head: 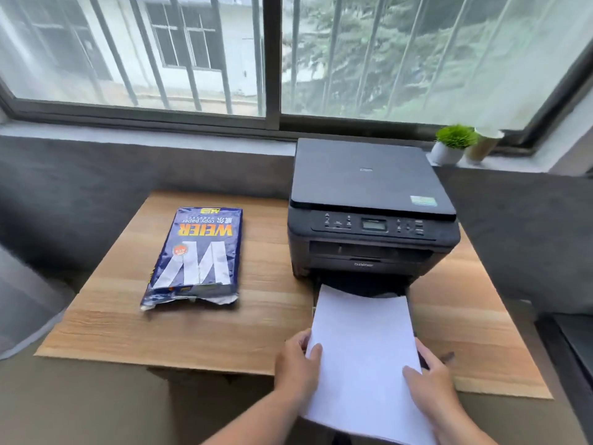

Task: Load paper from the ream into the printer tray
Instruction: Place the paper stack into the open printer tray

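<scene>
A white stack of paper (362, 348) lies lengthwise in front of the dark grey printer (369, 216), its far end at the printer's low front opening. My left hand (296, 364) grips the stack's left edge, thumb on top. My right hand (431, 380) holds its right edge the same way. The pulled-out tray is almost wholly hidden under the sheets; only a dark strip (412, 319) shows along the right side. The blue ream wrapper (195, 258) lies flat on the left of the table, its torn end towards me.
The wooden table (134, 316) carries printer and ream. Behind it run a grey wall and a windowsill with a small potted plant (452, 144) and a beige cup (483, 146). A dark object (574, 342) stands at the right edge.
</scene>
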Motion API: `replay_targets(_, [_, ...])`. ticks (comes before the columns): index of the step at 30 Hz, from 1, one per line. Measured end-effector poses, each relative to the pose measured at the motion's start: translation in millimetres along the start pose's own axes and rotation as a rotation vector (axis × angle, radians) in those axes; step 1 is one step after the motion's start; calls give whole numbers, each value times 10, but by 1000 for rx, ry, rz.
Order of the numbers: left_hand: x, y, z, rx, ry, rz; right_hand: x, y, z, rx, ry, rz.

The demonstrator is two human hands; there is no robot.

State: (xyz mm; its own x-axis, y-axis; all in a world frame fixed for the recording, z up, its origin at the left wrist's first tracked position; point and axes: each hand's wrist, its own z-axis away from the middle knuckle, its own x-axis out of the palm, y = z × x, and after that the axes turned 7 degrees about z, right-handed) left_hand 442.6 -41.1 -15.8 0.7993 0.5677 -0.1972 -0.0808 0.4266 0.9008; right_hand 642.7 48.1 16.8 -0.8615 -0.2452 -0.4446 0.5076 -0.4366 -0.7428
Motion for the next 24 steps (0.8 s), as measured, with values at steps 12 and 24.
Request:
replay_targets(12, [1050, 196, -398, -176, 215, -58, -346, 100, -1450, 28, -195, 32])
replay_targets(24, [1108, 191, -1174, -172, 268, -92, 128, -156, -2249, -34, -166, 1])
